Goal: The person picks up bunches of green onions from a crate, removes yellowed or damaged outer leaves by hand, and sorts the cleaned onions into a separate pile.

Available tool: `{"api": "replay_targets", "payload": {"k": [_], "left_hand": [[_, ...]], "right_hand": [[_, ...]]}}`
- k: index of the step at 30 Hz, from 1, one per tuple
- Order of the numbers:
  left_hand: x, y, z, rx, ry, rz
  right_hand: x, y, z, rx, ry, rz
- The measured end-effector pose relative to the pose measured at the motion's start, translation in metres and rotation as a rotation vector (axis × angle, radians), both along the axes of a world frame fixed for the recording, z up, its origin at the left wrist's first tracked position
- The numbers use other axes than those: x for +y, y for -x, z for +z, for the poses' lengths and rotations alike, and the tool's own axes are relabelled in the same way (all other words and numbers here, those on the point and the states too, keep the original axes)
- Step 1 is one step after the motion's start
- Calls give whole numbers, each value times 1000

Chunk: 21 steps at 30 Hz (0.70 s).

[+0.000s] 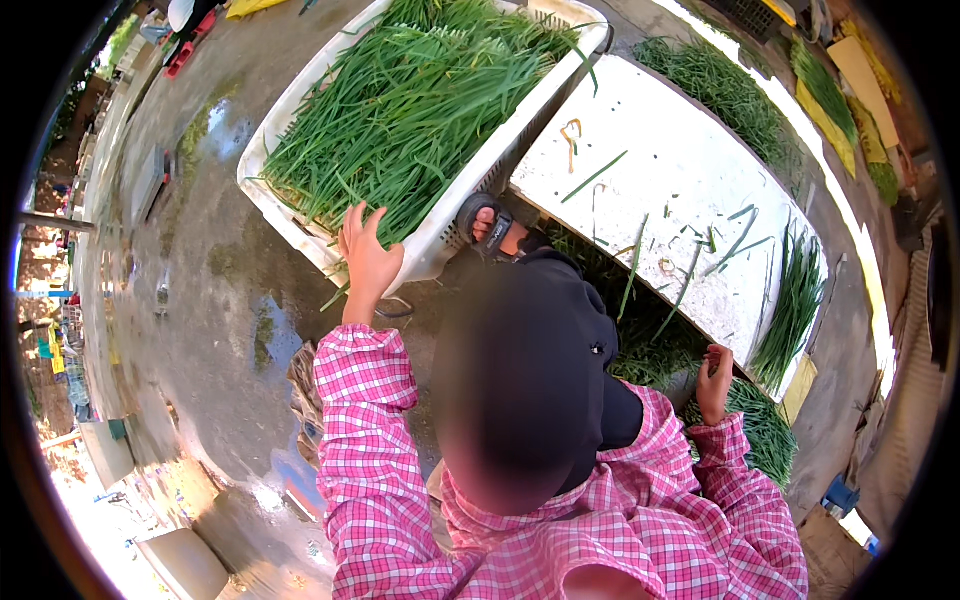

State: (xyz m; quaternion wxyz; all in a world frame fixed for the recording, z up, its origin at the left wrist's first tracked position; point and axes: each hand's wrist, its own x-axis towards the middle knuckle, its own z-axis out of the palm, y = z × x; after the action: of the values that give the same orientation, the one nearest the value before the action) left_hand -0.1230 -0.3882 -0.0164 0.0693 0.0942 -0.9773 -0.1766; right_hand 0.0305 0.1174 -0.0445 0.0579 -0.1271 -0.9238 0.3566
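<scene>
My left hand [370, 258] is raised at the near left corner of a white plastic crate [470, 190], its fingers spread and nothing in them. Long, thin green leaves that look like chives [400, 120] fill the crate and stick out over its rim. On the right, my right hand [715, 385] is by the near edge of a white tabletop [670, 150], fingers loosely bent, with nothing visible in it. A neat bunch of the same leaves [790, 305] lies on the table's right end, just beyond that hand.
Loose leaf scraps [690, 265] are scattered over the tabletop. More leaves lie in a heap [765, 435] below its near edge and in another pile [715, 95] beyond it. A foot in a black sandal [490, 228] stands between crate and table. The concrete floor [200, 330] has wet patches.
</scene>
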Motion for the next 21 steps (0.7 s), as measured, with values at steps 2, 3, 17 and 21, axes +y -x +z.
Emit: {"api": "replay_targets", "payload": {"k": [2,3,17,21], "left_hand": [[2,-1,-3,148,-101,-9],[3,0,-5,168,-20,9],[12,3,-27,291,213,136],[13,1,-23,304,200,150]], "right_hand": [[-10,12,3,30,-21,57],[-19,20,8,63,-42,96],[-53,122,-45,292,-261,168],[-55,130,-61,292,-354,130]]}}
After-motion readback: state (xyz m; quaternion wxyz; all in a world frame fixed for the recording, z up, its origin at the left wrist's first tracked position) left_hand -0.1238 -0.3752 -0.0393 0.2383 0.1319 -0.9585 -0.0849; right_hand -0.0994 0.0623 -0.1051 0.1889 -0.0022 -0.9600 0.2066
